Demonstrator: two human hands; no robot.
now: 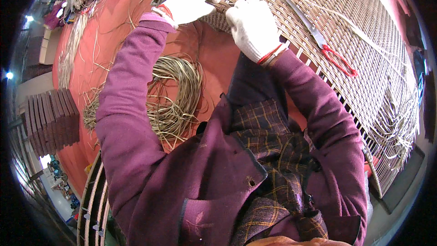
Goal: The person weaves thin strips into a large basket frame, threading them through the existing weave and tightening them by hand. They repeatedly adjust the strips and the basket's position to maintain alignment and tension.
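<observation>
A large woven wicker panel (364, 32) in tan and grey strands fills the upper right. At its near edge, my left hand (193, 1), in a white knitted glove, curls its fingers and thumb around the rim. Just to the right, my right hand (256, 28), also gloved in white, is closed in a fist-like pinch at the same edge. A pale flat strand (318, 7) runs from beside the right fingertips across the panel; the pinched end itself is hidden. Scissors (316, 35) with red-wrapped handles lie on the weave, right of my right hand.
A coil of loose strands (180, 95) lies on the red cloth (123, 13) below my left forearm. Long strand ends (396, 127) hang over the panel's right side. Stacked brown slatted pieces (52, 120) stand at far left; a bundle of pale strands (73, 45) hangs above them.
</observation>
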